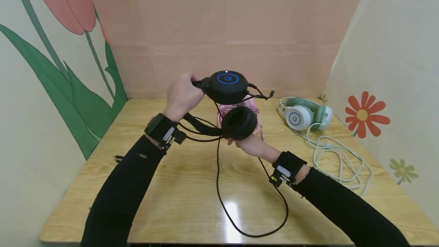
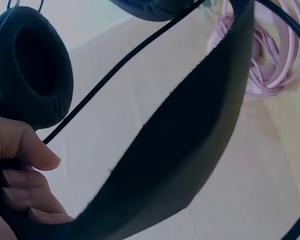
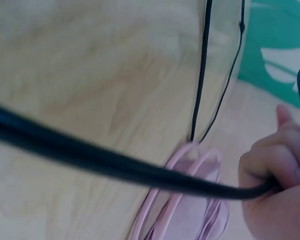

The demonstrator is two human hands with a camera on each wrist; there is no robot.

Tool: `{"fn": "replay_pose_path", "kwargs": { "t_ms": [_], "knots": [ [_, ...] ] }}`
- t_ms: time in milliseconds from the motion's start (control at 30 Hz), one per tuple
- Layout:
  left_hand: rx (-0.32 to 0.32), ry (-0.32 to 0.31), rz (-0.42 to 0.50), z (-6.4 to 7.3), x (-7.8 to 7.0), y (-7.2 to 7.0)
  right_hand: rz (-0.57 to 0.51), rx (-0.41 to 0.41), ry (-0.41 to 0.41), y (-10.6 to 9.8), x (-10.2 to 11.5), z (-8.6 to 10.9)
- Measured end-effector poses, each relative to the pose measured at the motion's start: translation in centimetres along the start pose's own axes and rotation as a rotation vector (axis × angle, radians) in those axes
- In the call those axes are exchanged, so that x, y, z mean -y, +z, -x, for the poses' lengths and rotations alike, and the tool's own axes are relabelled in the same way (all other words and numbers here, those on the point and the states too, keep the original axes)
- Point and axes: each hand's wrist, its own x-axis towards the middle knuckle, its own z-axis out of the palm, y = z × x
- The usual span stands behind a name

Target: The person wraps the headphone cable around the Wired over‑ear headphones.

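Observation:
A black over-ear headset (image 1: 227, 92), with a blue ring and logo on its upper ear cup, is held up over the table. My left hand (image 1: 185, 94) grips it by the headband beside that cup; in the left wrist view the fingers (image 2: 32, 192) curl around the band. The lower ear cup (image 1: 239, 123) shows its dark cushion. Just below that cup is my right hand (image 1: 253, 146), its fingers partly hidden. In the right wrist view they curl around the headset's black cable (image 3: 140, 172). A long loop of the cable hangs toward the table's front.
Behind the black headset, partly hidden, lies a pink headset with coiled pink cord (image 1: 254, 106). At the back right rests a white and green headset (image 1: 298, 117), its pale cord (image 1: 339, 148) spread in loops. Dark plugs (image 1: 118, 158) lie on the table (image 1: 178, 201) at left.

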Motion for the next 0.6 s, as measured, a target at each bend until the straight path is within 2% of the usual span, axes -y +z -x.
{"fn": "replay_pose_path", "kwargs": {
  "t_ms": [133,233,333,433,533,600],
  "knots": [
    [0.021,-0.032,-0.039,-0.1,-0.3,0.1,0.093,-0.043,0.122,1.2,2.6,0.4],
    [0.026,-0.049,-0.06,-0.1,-0.4,0.2,0.203,-0.057,0.147,2.0,3.2,0.7],
    [0.03,-0.057,-0.08,-0.2,-0.4,0.4,0.257,-0.053,0.121,2.6,3.5,1.0],
    [0.023,-0.058,-0.109,-0.2,-0.3,0.6,0.245,-0.023,0.175,3.0,4.1,1.4],
    [0.015,-0.044,-0.147,-0.1,-0.1,1.0,0.23,0.041,0.275,3.2,5.0,1.8],
    [0.006,-0.023,-0.18,-0.1,0.2,1.2,0.252,0.085,0.307,3.2,5.8,2.0]
  ]
}}
